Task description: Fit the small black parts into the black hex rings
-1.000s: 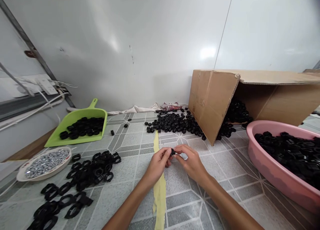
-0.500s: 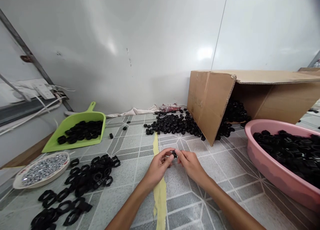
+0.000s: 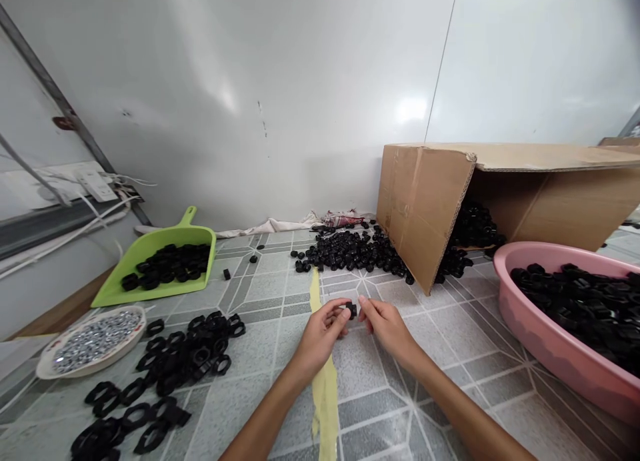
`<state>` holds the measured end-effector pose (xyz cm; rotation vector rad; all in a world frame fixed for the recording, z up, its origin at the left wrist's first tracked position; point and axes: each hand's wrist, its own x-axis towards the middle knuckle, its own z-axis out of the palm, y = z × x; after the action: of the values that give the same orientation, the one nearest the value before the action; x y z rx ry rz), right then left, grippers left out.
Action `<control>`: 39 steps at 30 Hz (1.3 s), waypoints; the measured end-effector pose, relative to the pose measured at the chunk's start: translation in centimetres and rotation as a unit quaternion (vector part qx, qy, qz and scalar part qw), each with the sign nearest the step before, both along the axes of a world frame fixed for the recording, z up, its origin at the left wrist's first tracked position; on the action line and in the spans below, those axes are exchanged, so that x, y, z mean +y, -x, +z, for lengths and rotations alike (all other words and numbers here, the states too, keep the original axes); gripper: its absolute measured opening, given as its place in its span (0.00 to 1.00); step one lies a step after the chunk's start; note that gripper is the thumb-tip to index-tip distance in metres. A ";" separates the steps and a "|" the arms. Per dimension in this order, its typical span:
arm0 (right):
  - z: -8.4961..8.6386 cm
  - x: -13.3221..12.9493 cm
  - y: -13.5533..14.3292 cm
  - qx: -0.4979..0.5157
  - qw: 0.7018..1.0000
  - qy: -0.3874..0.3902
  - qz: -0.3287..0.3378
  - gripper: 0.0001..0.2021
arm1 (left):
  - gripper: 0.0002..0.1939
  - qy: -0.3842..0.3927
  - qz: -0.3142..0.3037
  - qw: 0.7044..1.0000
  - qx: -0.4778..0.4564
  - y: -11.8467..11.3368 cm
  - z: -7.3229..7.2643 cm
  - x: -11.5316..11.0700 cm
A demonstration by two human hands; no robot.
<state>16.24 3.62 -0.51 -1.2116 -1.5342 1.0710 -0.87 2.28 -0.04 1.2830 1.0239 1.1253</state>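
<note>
Near the middle of the view, my left hand [image 3: 326, 329] pinches a small black part [image 3: 352, 309] between thumb and fingers. Just to its right, my right hand [image 3: 384, 324] has its thumb and fingertips pressed together, a small gap away from the part; whatever they hold, if anything, is too small to make out. A heap of small black parts [image 3: 350, 249] lies beyond both hands. Black rings [image 3: 200, 355] are spread to the left, beside a dish [image 3: 44, 364] of small shiny metal pieces [image 3: 100, 337].
A green dustpan [image 3: 113, 284] with black rings lies at the left. On the right, a cardboard box [image 3: 425, 207] on its side spills black parts, next to a pink basin [image 3: 533, 331] full of them. Yellow tape [image 3: 326, 397] runs along the tiled surface.
My right hand has moved slightly away to the right from the black part, which now shows more clearly in my left hand. The whole view has shifted a little.
</note>
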 end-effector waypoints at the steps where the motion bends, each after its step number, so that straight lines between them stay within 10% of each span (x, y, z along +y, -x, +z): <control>1: 0.1 0.1 0.0 0.017 1.000 -0.002 0.006 0.24 | 0.26 0.002 0.005 1.000 -0.003 0.0 0.0 0.0; 17: 0.0 0.2 -0.2 0.062 0.994 0.004 0.091 0.20 | 0.27 0.015 0.011 0.999 -0.028 0.1 0.0 0.2; 39: -0.6 0.1 0.3 0.047 0.999 -0.009 0.013 0.25 | 0.27 -0.006 -0.021 1.000 0.002 -0.2 0.1 -0.1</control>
<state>15.93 3.67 -1.15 -1.1156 -1.4881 1.1133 -0.64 2.17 0.01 1.3116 0.9893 1.0994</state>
